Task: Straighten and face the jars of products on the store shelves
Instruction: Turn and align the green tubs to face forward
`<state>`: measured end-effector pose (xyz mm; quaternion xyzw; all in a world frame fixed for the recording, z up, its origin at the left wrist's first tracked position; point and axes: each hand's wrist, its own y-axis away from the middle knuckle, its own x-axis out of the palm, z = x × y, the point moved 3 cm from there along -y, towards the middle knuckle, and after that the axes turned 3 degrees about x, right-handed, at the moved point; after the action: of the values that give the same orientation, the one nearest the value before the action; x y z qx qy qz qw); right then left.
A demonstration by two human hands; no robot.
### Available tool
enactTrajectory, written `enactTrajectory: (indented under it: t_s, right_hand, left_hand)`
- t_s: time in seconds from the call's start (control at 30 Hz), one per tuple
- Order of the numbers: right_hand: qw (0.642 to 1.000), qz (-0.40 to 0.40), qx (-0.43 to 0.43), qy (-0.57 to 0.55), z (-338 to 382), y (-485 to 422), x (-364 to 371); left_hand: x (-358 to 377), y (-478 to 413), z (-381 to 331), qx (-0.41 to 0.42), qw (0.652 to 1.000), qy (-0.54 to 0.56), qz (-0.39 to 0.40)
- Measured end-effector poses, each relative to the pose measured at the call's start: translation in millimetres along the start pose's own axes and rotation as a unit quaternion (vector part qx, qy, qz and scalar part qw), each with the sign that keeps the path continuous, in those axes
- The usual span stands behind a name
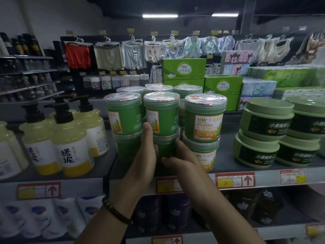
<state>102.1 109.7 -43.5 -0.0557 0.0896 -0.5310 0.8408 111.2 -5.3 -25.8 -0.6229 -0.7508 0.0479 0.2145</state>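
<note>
The left hand (143,155) and right hand (184,161) clasp the lower green jar (164,148) between them, a second jar (161,113) stacked just above the hands; the facing step seems in hand, and next probably needs a slow turn without toppling the stack.

Jars (161,118) before you: green, orange-and-white panels. Bottles (70,143), shelf's (226,155) left end: pale yellow, black-topped. Tubs (263,138), right end: sage, black-banded.

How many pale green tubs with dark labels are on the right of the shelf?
4, in two stacks of two: front top tub, front bottom tub, rear top tub, rear bottom tub. More may sit behind or beyond the right edge.
</note>
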Motion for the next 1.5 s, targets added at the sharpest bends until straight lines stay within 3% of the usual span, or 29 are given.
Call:
enactTrajectory:
  t_s: [0.47,0.87,1.5]
  right_hand:
    - [0.999,-0.013,0.010,0.045,2.1,7.4,5.1]
    - [1.000,-0.008,0.007,0.006,4.0,23.8,4.0]
    - [0.999,0.012,0.024,-0.020,3.9,30.0,-5.8]
  left_hand:
    - [-7.2,25.1,-4.7,0.025,0.999,-0.028,0.001]
    - [-16.3,7.2,-2.2,-0.030,0.998,-0.045,-0.024]
    - [-12.6,21.7,-2.3,-0.013,0.995,-0.082,-0.052]
